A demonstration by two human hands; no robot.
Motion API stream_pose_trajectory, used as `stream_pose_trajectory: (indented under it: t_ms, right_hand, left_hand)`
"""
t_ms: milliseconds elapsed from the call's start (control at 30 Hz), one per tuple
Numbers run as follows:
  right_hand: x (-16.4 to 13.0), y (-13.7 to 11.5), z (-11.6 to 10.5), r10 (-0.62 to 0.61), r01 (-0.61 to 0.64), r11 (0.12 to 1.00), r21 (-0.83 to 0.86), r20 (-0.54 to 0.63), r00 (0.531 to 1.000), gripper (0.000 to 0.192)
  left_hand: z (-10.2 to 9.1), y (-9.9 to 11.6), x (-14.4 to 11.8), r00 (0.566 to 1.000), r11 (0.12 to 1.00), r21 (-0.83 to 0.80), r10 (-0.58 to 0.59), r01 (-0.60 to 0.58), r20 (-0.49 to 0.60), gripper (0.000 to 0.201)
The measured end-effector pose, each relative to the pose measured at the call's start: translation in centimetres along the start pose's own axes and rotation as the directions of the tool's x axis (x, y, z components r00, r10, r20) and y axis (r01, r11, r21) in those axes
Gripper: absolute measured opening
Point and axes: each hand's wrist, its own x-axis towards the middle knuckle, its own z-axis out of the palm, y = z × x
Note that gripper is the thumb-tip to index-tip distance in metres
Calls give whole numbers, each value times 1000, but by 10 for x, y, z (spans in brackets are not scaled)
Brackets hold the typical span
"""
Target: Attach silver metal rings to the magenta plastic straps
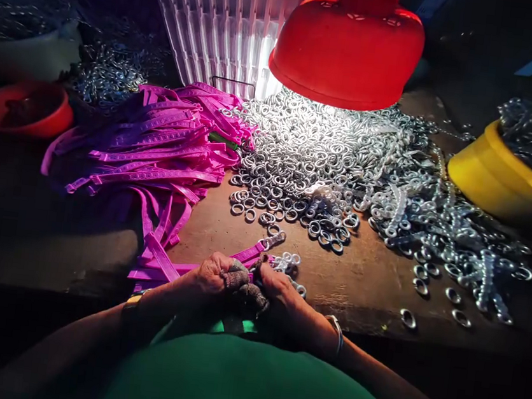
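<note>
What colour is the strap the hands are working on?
Bright pink-magenta strap, held between left hand and right hand; head view.

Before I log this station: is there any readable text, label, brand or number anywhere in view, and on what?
No readable text, brand or number anywhere.
Purple straps: rows of embossed marks or holes, too small to read as characters.
Red lamp shade: small raised marks near the top, too blurred to read.
Metal rings, yellow tub, red bowl: no markings visible.
Strap under the left hand and right hand: nothing legible.
</note>
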Motion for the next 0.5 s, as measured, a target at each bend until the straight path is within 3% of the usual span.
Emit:
stream_pose_trajectory:
  t_ms: [167,300,367,433,500]
  right_hand:
    - [6,-13,-10,-49,50,999,-12,95,994,12]
    - [7,-17,-16,-69,87,984,-155,118,991,13]
    - [6,-11,-19,-107,130,966,-223,114,988,10]
    - [4,-2,-23,-164,181,931,-316,81,983,7]
    - [3,10,-30,-211,195,868,-457,17,977,8]
  left_hand:
    - [-8,-10,8,997,1000,29,-14,11,77,37]
    - [-15,-14,17,996,1000,-12,-13,14,86,39]
    - [-18,-12,23,992,995,91,39,-51,120,39]
    - [-18,-11,30,980,938,296,147,-181,135,38]
    - [-17,-14,36,946,757,570,293,-320,142,38]
